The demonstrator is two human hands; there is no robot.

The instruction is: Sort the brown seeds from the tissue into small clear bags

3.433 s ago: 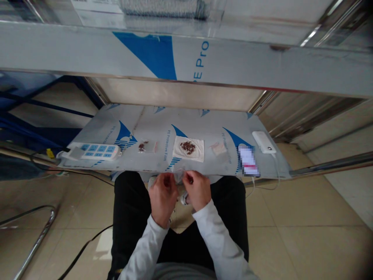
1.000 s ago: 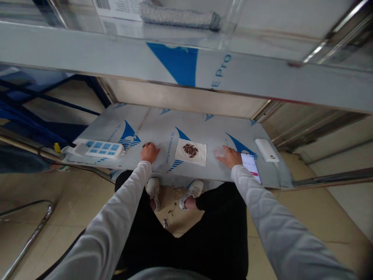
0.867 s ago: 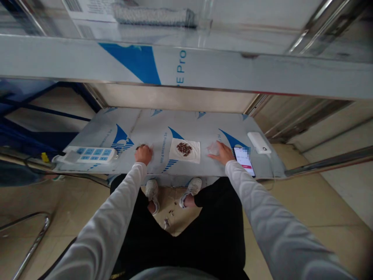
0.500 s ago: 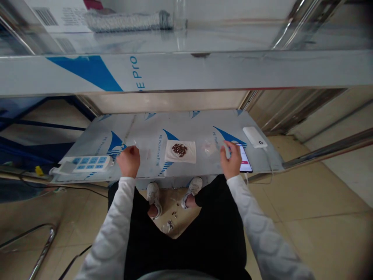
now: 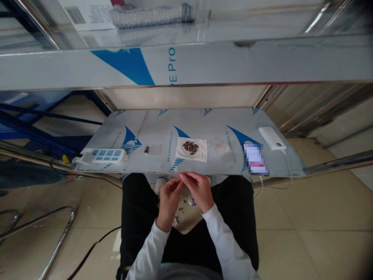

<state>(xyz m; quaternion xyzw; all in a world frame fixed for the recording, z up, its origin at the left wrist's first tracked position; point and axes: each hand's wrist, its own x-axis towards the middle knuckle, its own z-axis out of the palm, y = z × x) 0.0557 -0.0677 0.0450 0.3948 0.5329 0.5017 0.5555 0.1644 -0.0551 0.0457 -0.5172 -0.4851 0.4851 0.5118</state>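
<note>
My left hand (image 5: 171, 197) and my right hand (image 5: 201, 190) meet over my lap, just in front of the shelf's near edge. Their fingertips are pinched together, and whatever lies between them is hidden or too small to see. Beyond them, a heap of small brown metallic pieces, perhaps screws (image 5: 190, 147), rests on a white cloth (image 5: 201, 157). To the left lies a small clear bag (image 5: 154, 150) with a few brown pieces at its left end. Right of the cloth is a pile of clear plastic bags (image 5: 220, 147).
A power strip (image 5: 106, 156) sits at the shelf's left end. At the right are a phone (image 5: 255, 159) and a white power bank (image 5: 271, 138) with a cable. An upper shelf (image 5: 204, 64) crosses above. Small pieces (image 5: 181, 210) lie on the floor between my feet.
Both hands have come from opposite sides of the shelf to meet at the middle, nearer my body. The small bag with brown pieces now shows where my left hand was. The view has shifted.
</note>
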